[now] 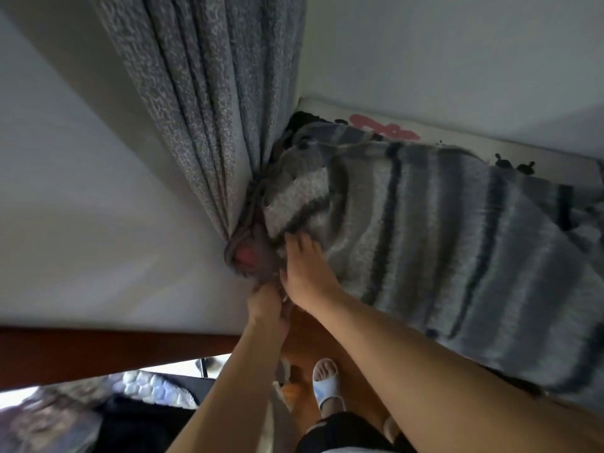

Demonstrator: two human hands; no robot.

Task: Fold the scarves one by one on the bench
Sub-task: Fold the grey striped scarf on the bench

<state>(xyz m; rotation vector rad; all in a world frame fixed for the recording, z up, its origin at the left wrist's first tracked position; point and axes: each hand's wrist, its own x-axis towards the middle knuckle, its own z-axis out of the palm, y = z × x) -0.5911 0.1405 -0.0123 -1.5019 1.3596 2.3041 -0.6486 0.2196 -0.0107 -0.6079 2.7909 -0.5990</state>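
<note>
Here the left hand [266, 300] pinches the striped scarf's [425, 240] corner in a closed grip; the right hand [305, 273] lies open-fingered on it, beside the curtain [209, 103].

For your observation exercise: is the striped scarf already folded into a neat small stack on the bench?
No, the striped scarf lies spread open along the bench, its near end bunched.

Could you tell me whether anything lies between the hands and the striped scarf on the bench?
Nothing visible does. The right hand already rests on the striped scarf, and the left hand grips fabric at its near edge beside the curtain.
</note>
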